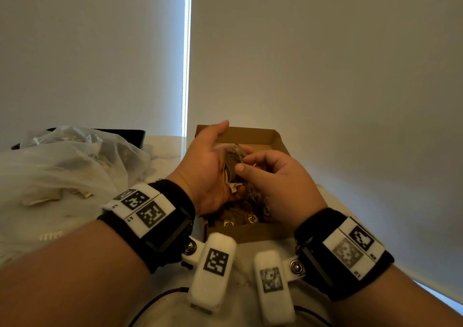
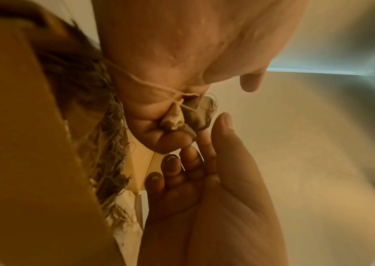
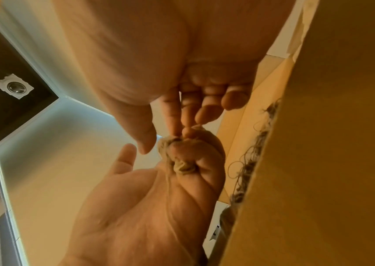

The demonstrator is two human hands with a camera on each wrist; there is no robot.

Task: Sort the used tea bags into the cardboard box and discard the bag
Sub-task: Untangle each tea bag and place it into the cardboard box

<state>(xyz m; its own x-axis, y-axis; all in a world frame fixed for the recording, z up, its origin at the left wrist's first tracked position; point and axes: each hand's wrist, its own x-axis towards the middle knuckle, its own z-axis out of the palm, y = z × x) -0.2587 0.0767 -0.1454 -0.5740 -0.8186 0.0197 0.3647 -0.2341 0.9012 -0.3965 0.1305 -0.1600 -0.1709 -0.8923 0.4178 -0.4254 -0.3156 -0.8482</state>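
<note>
My right hand [image 1: 278, 184] pinches a used tea bag [image 1: 232, 162] above the open cardboard box [image 1: 250, 134]. In the right wrist view its curled fingers [image 3: 204, 167] wrap the crumpled tea bag [image 3: 183, 167], and a string runs down the palm. My left hand [image 1: 205, 166] is held open beside it, palm toward the right hand and thumb up. Its straight fingertips [image 2: 204, 142] touch the tea bag [image 2: 199, 115]. Brown tea bags with tangled strings and yellow tags [image 1: 248, 211] lie in the box under both hands. A clear plastic bag [image 1: 70, 161] with more tea bags lies at the left.
The box stands on a pale table [image 1: 165, 149] close to a wall at the right. A black flat object [image 1: 125, 134] lies behind the plastic bag. Dark cables [image 1: 155, 301] run along the table's near edge. Loose paper scraps [image 1: 40, 197] lie under the bag.
</note>
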